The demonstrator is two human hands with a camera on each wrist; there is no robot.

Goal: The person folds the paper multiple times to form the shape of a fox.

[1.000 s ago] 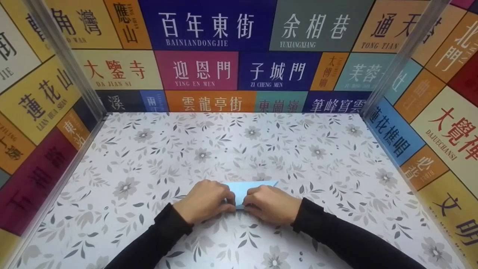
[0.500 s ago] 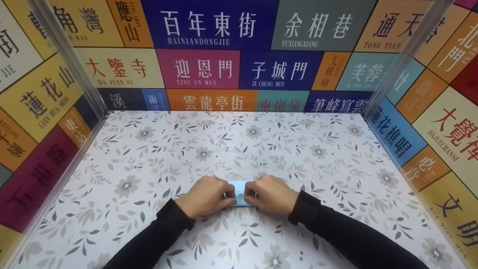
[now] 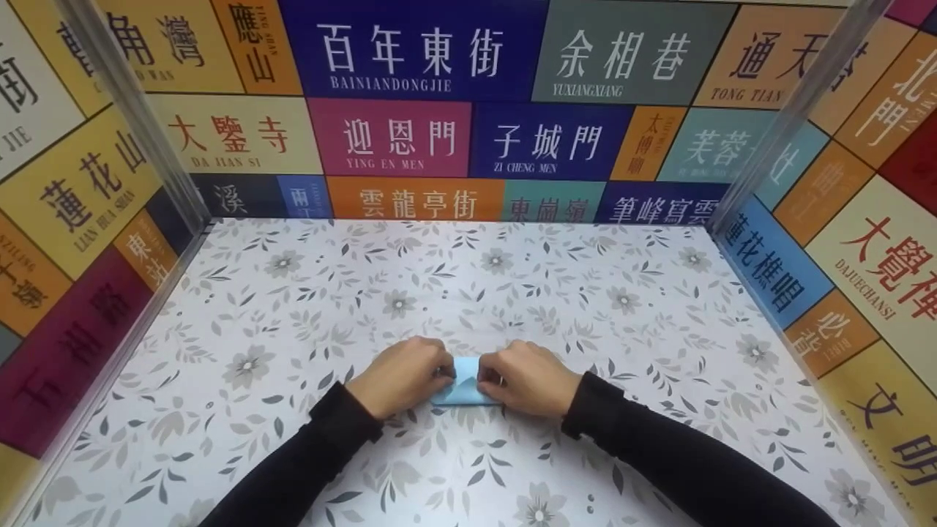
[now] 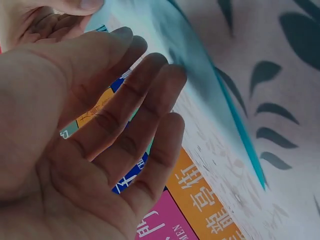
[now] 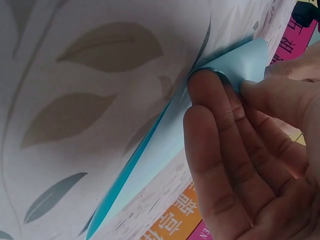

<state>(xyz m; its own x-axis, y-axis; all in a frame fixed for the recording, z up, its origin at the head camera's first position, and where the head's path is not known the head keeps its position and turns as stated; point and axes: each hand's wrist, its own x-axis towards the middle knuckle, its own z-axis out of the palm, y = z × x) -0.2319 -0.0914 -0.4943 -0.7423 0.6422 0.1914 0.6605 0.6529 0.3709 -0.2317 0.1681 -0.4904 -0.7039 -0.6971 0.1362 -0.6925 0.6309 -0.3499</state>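
In the head view, blue paper [image 3: 466, 389] lies between the left hand's [image 3: 404, 377] and right hand's [image 3: 533, 379] fingers. The right wrist view alone reveals thumb and fingers pinching its curled flap [image 5: 248, 60]; in the left, fingers relax, tips beside the paper.

Sign-printed walls [image 3: 471, 110] enclose this floral tabletop [image 3: 439, 322], booth-like.

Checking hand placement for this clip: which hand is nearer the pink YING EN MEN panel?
Left. The left hand is in front of the panel; the right hand is off to its right.
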